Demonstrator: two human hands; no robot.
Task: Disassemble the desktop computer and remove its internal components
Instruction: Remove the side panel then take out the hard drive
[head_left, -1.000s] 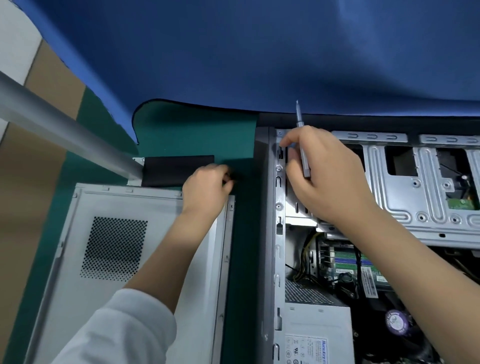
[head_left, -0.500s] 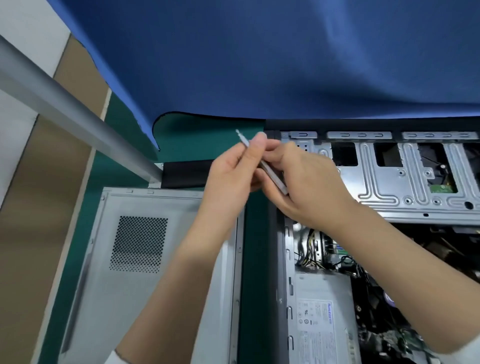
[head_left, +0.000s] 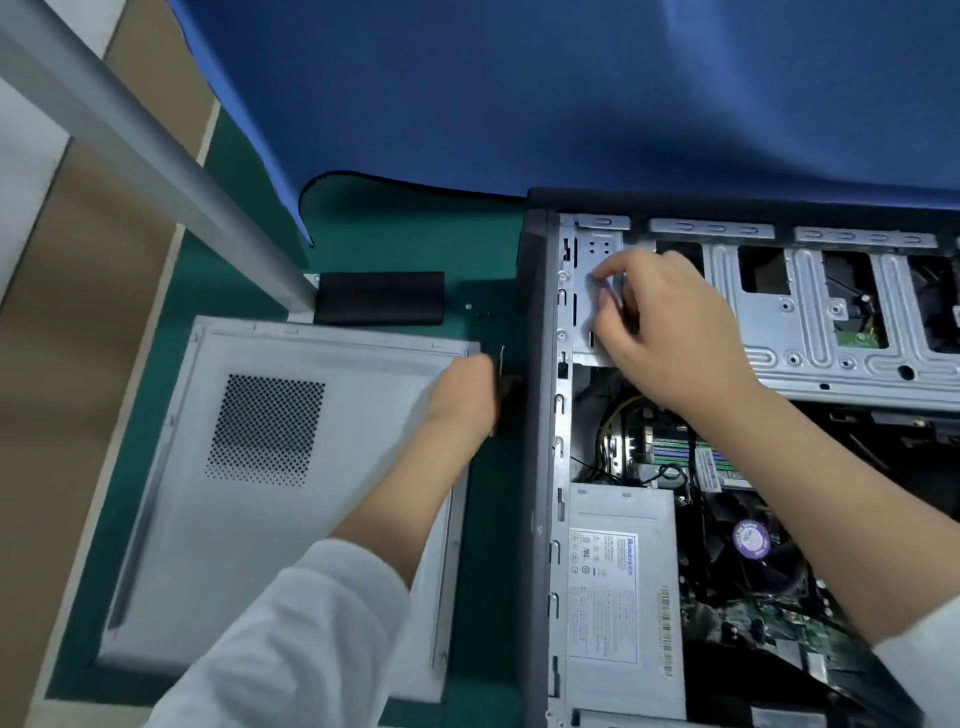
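Desktop computer (head_left: 550, 467): open, lying right on green mat (head_left: 405, 228). Right hand (head_left: 670, 332): fingers curled on drive cage (head_left: 810, 312), grip unclear. Left hand (head_left: 462, 389): curled around screwdriver (head_left: 502, 358) beside detached side panel (head_left: 291, 467), left.

From my remote feed, the only legible print sits on the power supply (head_left: 621, 597): its white label (head_left: 602, 595) carries a blue brand word at upper right, apparently "Huntkey", above rows too small to read. I also see a barcode sticker (head_left: 665, 631) and a purple fan sticker (head_left: 750, 540), both illegible.
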